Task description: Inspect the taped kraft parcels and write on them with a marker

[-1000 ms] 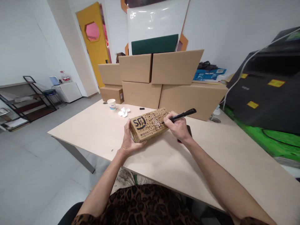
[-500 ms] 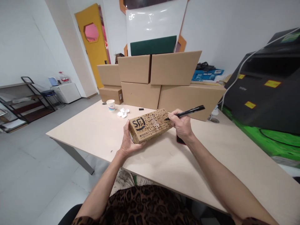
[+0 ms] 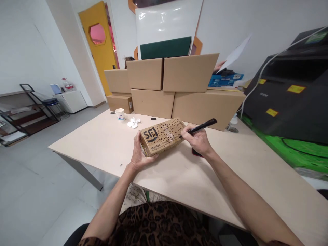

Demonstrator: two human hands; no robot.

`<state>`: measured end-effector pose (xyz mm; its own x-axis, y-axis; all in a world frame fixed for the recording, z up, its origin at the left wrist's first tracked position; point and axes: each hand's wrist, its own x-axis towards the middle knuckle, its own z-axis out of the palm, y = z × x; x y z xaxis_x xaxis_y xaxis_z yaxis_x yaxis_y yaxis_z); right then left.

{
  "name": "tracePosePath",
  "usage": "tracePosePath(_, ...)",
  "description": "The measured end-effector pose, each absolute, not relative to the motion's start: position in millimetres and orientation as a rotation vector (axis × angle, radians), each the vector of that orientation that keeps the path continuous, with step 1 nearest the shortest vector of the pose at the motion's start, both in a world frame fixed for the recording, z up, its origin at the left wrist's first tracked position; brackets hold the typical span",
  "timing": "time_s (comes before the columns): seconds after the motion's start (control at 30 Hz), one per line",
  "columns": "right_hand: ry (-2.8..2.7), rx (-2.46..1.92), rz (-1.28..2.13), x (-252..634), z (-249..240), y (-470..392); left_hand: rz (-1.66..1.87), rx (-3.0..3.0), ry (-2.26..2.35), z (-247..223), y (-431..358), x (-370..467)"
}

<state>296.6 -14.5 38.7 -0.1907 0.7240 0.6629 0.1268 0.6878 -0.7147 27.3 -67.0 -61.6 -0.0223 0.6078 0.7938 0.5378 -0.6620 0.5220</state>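
Note:
My left hand (image 3: 139, 152) grips the left end of a small cardboard box (image 3: 164, 135), which is tilted up off the table. Black letters and many short black marks cover its upper face. Between the fingers of my right hand (image 3: 197, 138) is a black marker (image 3: 203, 126), its tip down at the right part of that face. A dark phone-like object (image 3: 196, 153) with a red edge lies partly hidden beneath my right hand. Beyond the box, a small black cap-like piece (image 3: 153, 118) rests on the table.
On the table (image 3: 89, 143) stand a paper cup (image 3: 119, 114) and crumpled tissue (image 3: 134, 122). Stacked cartons (image 3: 153, 102) form a wall at the back. A large black machine (image 3: 284, 85) is at the right. Behind the cartons, another person's hand (image 3: 219, 66) holds a white sheet (image 3: 235, 54).
My right hand has moved the marker slightly left and down, toward the box's near edge. A white sheet in another person's hand has appeared behind the cartons.

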Motion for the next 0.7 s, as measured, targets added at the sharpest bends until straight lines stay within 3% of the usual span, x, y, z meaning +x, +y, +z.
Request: tracePosePath(0.7, -1.636, -0.701, 0.555, 296.3, 34.6, -11.0, 1.802, 2.131, 1.3, -61.2, -68.0, 27.8)
